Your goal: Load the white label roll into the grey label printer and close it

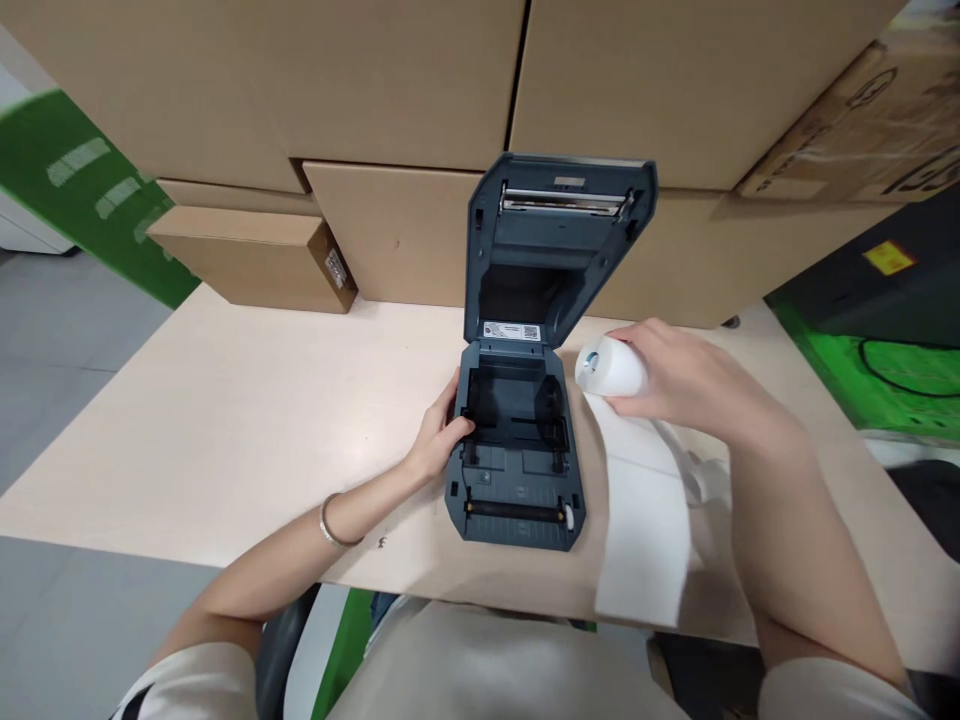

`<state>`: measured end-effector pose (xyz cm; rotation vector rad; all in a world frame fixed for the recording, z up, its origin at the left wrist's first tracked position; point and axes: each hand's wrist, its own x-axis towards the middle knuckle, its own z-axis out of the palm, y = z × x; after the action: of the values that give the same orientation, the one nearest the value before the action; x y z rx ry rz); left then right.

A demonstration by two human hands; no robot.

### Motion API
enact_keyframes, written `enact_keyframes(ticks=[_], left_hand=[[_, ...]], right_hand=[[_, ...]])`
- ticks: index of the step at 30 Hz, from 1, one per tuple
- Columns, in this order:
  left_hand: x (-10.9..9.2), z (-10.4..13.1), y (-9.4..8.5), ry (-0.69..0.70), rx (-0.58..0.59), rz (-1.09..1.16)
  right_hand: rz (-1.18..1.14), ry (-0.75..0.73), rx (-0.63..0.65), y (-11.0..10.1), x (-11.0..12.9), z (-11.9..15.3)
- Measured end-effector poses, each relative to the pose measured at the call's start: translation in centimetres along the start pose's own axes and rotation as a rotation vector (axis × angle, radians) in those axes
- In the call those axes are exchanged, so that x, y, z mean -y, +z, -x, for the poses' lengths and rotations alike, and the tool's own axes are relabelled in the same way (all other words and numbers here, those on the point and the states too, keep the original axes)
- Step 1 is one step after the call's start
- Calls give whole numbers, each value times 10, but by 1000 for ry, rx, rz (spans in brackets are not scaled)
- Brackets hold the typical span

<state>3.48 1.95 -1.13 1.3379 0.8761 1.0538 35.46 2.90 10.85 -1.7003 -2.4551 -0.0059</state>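
A dark grey label printer (517, 470) stands on the table with its lid (551, 240) raised, its inner bay and black roller exposed. My left hand (444, 430) grips the printer's left wall, thumb over the rim and fingers hidden behind the side. To the right of the printer, my right hand (667, 375) is closed around a white paper roll (611, 367), whose core end faces the printer. A long strip of paper (645, 520) hangs from the roll and lies toward the table's front edge.
Large cardboard boxes (405, 80) rise behind the pale wooden table (225, 420). A flat brown box (255, 258) sits at the table's back left. Crumpled translucent material (709, 480) lies under my right wrist. A dark case with a yellow label (889, 258) is at the far right.
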Motion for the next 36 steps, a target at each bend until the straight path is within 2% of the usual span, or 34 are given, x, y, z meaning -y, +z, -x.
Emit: enact_keyframes(ticks=[5, 11, 15, 19, 23, 26, 28, 30, 32, 34, 36], left_hand=[[0, 0, -1, -24, -21, -1], [-3, 0, -1, -41, -9, -26], [-2, 0, -1, -28, -18, -27], [1, -1, -2, -27, -15, -35], [2, -1, -2, -19, -15, -44], [1, -1, -2, -30, -20, -46], [2, -1, -2, -38, -24, -41], [2, -1, -2, -38, -23, -33], [3, -1, -2, -31, -19, -28], [3, -1, -2, -28, -16, -29], [1, -1, -2, -32, -15, -35]], right_hand=[[-12, -24, 181, 42, -9, -34], [-46, -66, 207, 69, -10, -45], [-73, -76, 136, 70, -24, -31], [-76, -10, 89, 61, -54, -1], [-62, 31, 180, 64, -75, 28], [-58, 50, 246, 74, -76, 39], [-42, 65, 244, 79, -73, 43], [-18, 81, 215, 76, -69, 45], [-5, 92, 182, 63, -67, 48], [-64, 103, 140, 41, -64, 51], [-217, 85, 112, 15, -58, 53]])
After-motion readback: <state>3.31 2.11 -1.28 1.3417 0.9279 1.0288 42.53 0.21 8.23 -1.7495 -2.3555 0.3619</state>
